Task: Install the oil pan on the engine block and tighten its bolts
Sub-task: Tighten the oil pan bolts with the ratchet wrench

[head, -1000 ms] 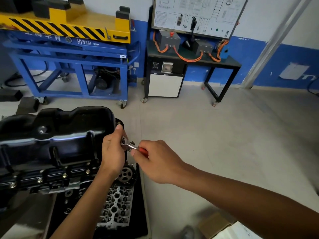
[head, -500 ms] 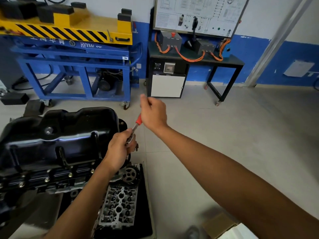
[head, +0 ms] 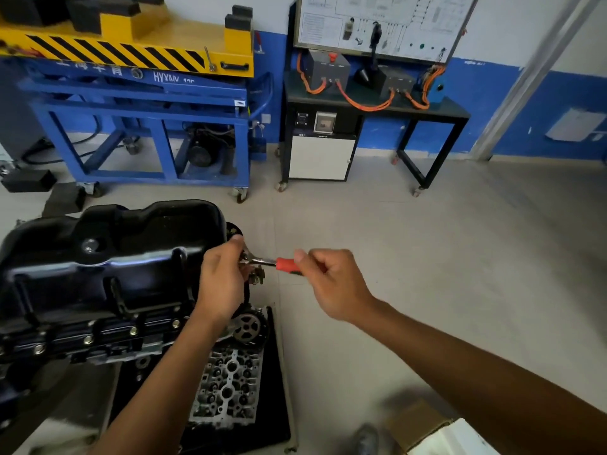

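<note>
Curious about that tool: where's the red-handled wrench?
Centre of the head view: the wrench juts from the oil pan's right end, left hand on its head, right hand gripping its handle.

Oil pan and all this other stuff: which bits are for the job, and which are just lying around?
For the job: oil pan, engine block, ratchet, left hand, right hand.
Lying about: cylinder head, blue cart, cardboard box.
</note>
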Tool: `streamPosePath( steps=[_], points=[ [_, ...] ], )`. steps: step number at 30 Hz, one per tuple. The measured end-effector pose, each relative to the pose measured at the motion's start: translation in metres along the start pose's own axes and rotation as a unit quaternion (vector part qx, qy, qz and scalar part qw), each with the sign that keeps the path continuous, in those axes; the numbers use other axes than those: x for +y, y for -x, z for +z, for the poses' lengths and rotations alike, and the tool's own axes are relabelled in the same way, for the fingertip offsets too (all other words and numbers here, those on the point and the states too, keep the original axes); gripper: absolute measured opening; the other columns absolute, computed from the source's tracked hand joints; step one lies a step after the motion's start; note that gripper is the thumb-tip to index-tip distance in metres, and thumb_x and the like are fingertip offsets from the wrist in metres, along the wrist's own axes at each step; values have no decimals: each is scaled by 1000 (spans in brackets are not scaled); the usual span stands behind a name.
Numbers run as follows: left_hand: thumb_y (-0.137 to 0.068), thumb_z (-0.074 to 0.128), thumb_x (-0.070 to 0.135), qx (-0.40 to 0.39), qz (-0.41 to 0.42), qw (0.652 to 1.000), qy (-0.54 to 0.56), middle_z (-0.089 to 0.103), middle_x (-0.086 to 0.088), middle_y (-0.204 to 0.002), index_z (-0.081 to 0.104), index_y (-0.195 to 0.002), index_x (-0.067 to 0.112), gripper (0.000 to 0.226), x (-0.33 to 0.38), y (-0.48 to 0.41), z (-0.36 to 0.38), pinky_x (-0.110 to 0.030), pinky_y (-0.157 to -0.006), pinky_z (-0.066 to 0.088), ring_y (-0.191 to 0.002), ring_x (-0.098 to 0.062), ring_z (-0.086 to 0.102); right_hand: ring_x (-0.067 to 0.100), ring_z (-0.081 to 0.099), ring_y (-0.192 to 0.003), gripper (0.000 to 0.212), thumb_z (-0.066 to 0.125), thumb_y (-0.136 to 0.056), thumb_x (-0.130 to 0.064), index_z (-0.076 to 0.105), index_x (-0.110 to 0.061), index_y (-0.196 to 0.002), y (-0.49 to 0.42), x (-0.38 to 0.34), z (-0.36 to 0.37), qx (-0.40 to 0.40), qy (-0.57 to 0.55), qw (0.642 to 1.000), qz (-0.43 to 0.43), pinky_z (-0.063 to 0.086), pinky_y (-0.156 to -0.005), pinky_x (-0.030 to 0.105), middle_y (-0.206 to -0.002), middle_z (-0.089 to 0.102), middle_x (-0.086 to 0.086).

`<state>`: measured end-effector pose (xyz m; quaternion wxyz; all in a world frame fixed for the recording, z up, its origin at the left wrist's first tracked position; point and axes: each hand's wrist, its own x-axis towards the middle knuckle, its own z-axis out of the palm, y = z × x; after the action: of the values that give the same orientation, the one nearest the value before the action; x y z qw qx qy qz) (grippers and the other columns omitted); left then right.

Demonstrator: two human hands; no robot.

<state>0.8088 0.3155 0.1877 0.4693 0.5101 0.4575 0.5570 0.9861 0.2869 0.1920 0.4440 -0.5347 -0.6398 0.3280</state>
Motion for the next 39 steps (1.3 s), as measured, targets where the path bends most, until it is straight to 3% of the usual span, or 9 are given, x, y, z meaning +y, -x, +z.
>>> streamPosePath(
  steps=[4,7,11,14,16,18,29,33,39],
  points=[
    [-102,36,12,6,13,999,-29,37,-6,-54,41,-61,4,43,1,-6,1,-17,-44,31,-47,-8,34,3,32,-42,47,49,-93,-65,47,-32,-60,49,-9,21,-46,-13,999,-13,27,-43,25,-47,40,-14],
    [-93,43,23,11,-1,1000,5,39,-14,-59,42,-56,2,42,-1,-4,3,-17,-48,34,-51,-11,36,2,33,-45,39,48,-95,-63,52,-39,-64,62,-10,32,-58,-81,995,-9,28,-46,17,-50,40,-15],
    [-83,49,34,17,-45,997,57,39,2,-50,53,-50,19,36,-3,-4,4,-17,-44,34,-46,-8,37,5,30,-46,39,44,-100,-52,61,-45,-65,46,-9,27,5,-98,995,-8,25,-47,25,-47,34,-6],
    [-86,48,37,1,-39,998,39,39,6,-46,54,-46,25,42,-4,-1,2,-15,-46,35,-44,-6,37,8,32,-46,52,46,-98,-50,54,-19,-57,11,0,18,94,-127,986,49,29,-51,25,-49,37,-7],
    [-89,45,38,-41,-24,999,24,35,6,-46,47,-43,24,48,-4,4,1,-15,-48,33,-45,-7,32,11,37,-51,59,51,-101,-42,48,5,-65,-21,5,13,144,-106,982,68,35,-54,26,-57,39,5],
    [-91,42,35,-64,-15,997,31,31,5,-47,42,-43,26,49,-1,5,1,-15,-49,32,-45,-8,28,8,42,-55,56,55,-101,-37,53,13,-76,-50,3,13,159,-93,980,81,39,-54,19,-65,46,9],
    [-89,42,33,-123,-47,989,68,23,6,-48,32,-47,25,44,2,-3,0,-17,-45,27,-44,-9,20,5,47,-47,51,57,-98,-43,65,-3,-69,-105,-12,32,89,-72,986,125,41,-51,20,-53,53,-3],
    [-99,40,29,-56,-20,996,65,31,9,-46,43,-41,27,58,-4,2,-3,-15,-46,31,-43,-4,28,12,35,-45,48,53,-101,-36,54,-10,-61,-64,1,18,91,-79,988,92,32,-47,26,-56,40,7],
    [-101,42,37,60,-8,997,36,36,12,-46,46,-45,29,56,-8,-1,9,-18,-46,29,-45,-5,31,12,32,-42,60,47,-98,-54,62,-13,-56,10,2,7,34,-83,994,57,27,-45,24,-44,37,-7]
  ],
)
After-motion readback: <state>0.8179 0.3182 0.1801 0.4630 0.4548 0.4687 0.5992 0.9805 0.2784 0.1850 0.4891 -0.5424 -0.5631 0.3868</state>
